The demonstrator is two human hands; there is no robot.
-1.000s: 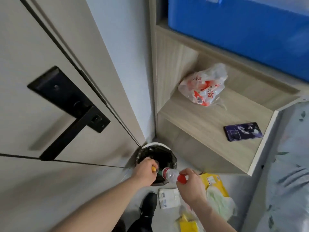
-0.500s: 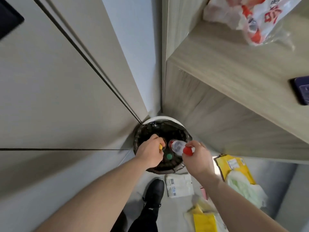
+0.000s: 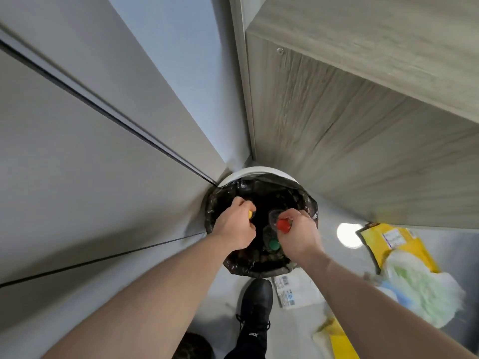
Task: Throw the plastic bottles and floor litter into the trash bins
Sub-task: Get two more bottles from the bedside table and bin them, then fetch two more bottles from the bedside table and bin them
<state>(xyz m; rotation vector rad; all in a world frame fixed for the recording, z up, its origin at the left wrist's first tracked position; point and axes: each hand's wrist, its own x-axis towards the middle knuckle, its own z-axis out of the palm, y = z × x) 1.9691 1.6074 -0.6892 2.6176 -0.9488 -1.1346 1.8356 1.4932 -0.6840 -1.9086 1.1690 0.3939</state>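
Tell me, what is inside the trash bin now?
Inside the trash bin, a black liner and a bottle with a green cap are visible. Both hands cover part of the opening, so anything beneath stays unseen.

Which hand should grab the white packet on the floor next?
Probably the right hand: the white packet lies just below it, right of the black shoe. First it must drop its red-capped bottle into the trash bin.
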